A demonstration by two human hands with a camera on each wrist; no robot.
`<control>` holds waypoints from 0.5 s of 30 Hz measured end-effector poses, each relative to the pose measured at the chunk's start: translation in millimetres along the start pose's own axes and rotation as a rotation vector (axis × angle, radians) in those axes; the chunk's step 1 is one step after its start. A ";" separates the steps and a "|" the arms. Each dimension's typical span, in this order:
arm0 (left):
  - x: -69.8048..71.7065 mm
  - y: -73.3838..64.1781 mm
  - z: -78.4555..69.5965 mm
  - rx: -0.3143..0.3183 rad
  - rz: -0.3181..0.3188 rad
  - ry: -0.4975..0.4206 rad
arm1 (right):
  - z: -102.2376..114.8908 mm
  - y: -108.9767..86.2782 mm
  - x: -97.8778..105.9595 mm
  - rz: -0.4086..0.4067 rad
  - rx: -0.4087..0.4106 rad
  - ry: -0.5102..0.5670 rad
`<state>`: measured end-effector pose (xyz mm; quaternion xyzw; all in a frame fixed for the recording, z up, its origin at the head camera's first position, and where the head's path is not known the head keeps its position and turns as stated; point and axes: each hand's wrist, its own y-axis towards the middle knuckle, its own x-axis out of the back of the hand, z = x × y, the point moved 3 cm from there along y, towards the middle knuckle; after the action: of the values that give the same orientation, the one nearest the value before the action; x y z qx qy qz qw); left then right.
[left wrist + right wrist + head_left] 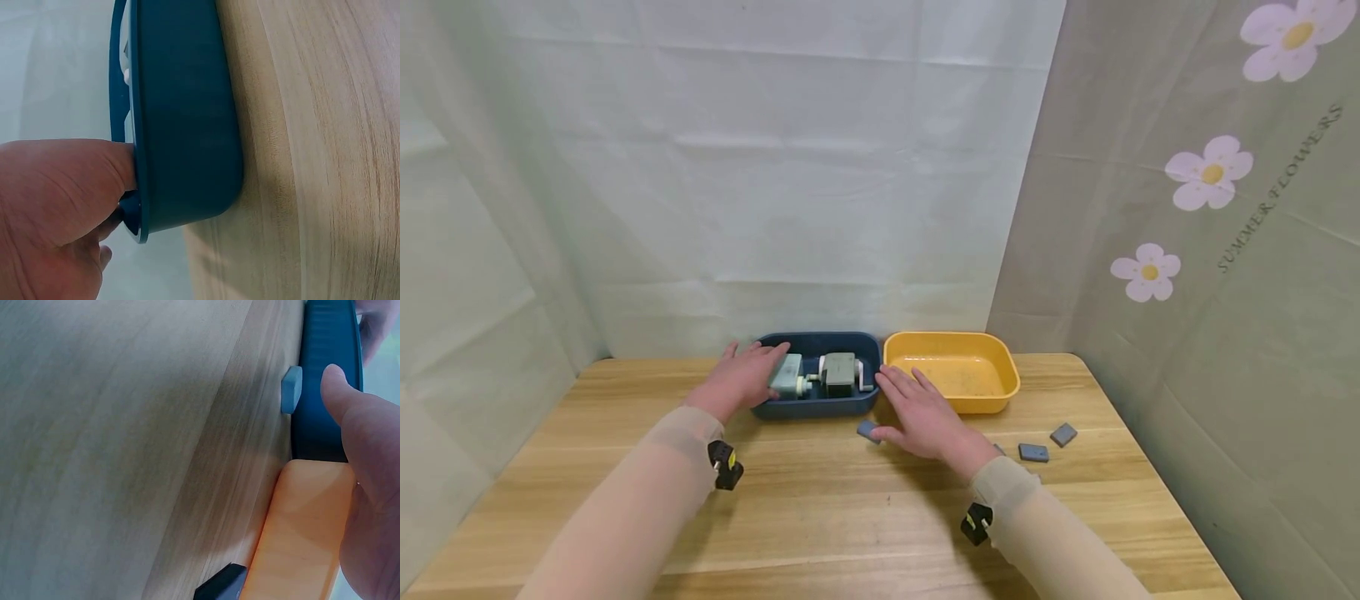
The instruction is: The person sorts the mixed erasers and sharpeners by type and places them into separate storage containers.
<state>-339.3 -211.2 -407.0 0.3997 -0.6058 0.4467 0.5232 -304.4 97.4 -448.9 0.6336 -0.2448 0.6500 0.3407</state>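
Observation:
In the head view, my left hand (745,379) reaches over the left end of the navy tray (816,408). Its thumb and fingers straddle a light blue pencil sharpener (787,377); in the left wrist view the thumb dips behind the tray's rim, hiding the grip. Beside it in the same tray lies a grey-green pencil sharpener (839,375) with a white crank. My right hand (921,414), fingers extended and holding nothing, hovers where the navy tray meets the yellow tray (985,405). Near its thumb, a small flat blue-grey block (868,431) lies before the navy tray.
More flat blocks lie on the wooden table (820,517) at the right: a blue-grey block (1033,452) and a darker grey block (1063,434). Another is partly hidden by the right wrist. A pale curtain (790,167) hangs behind the trays, and a flowered curtain (1247,350) at the right.

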 end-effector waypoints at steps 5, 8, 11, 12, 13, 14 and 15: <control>1.0 -1.5 1.3 -0.006 -0.029 0.013 | -1.0 0.2 -1.1 -0.001 -0.003 0.009; 2.6 -3.9 1.4 -0.004 -0.037 0.011 | -0.9 -0.3 -0.7 0.006 -0.005 0.006; 4.3 -7.4 0.9 -0.005 -0.048 0.011 | 0.0 -0.5 0.0 0.008 -0.006 0.006; 4.8 -8.9 0.8 -0.005 -0.052 0.010 | 0.4 -0.7 0.3 0.005 -0.004 0.006; 5.2 -10.3 0.9 -0.005 -0.055 0.010 | 0.4 -0.7 0.0 0.003 -0.001 0.006; 5.9 -11.9 0.6 -0.008 -0.061 0.012 | 0.5 -0.6 -0.2 0.000 0.002 0.008; 6.4 -13.5 0.4 -0.008 -0.066 0.012 | 0.6 -0.6 -0.4 0.000 0.004 0.009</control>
<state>-327.4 -215.4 -399.0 0.4146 -0.5909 0.4294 0.5427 -303.5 97.3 -449.3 0.6314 -0.2421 0.6532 0.3406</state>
